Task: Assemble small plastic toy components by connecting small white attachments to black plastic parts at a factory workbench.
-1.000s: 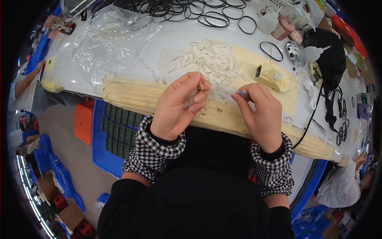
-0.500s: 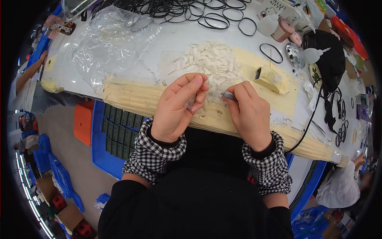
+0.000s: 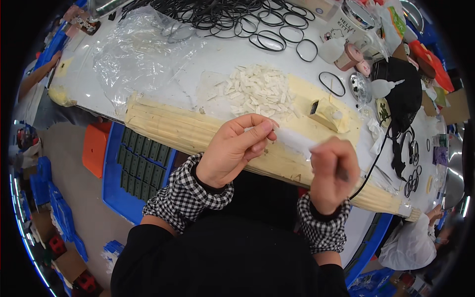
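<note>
My left hand [image 3: 242,141] is closed in a pinch in front of the table edge, thumb against forefinger. A tiny dark speck shows at its fingertips; what it holds is too small to name. To the right, my right hand [image 3: 334,173] is smeared by motion, its fingers curled around a small grey metal piece [image 3: 342,173] that partly shows. Between the hands lies a pale, blurred band [image 3: 296,142]; I cannot tell whether it is held. Beyond them a heap of small white strips [image 3: 260,89] lies on the tabletop.
A yellow-taped block [image 3: 329,115] stands right of the heap. Black rubber bands [image 3: 267,40] fill the far side, beside a clear plastic bag [image 3: 143,54]. Padding [image 3: 163,126] lines the near edge. Below sits a blue crate [image 3: 111,183] of dark green parts. Another person's arm [image 3: 39,76] shows far left.
My right hand has moved right and nearer to me, away from the left hand, carrying the grey piece. My left hand has shifted slightly right and nearer, still pinched. The whole view has shifted slightly.
</note>
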Motion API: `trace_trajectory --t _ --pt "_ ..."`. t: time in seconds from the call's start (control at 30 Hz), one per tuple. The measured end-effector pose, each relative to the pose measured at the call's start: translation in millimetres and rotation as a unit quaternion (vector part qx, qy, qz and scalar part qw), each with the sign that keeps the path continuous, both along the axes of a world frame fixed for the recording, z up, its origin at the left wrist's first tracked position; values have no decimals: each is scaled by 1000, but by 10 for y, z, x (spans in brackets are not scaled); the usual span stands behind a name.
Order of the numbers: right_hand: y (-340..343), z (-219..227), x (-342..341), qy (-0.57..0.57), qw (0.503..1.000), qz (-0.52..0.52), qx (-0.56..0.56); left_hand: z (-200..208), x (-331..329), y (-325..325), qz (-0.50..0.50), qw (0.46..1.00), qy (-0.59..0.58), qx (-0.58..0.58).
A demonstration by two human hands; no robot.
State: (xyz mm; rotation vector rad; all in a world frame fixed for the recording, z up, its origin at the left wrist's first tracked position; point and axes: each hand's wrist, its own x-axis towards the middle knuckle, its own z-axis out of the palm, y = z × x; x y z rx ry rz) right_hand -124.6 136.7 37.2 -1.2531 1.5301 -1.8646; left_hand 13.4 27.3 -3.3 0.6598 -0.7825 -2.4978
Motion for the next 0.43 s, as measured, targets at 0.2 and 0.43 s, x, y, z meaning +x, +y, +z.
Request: trace_trajectory --t 0.2,0.43 --pt "487 826 90 67 831 236 -500 38 -39 -45 -6 1000 -2 -6" --pt "496 1092 113 215 824 128 -508 38 -70 -20 -9 1000 24 6"
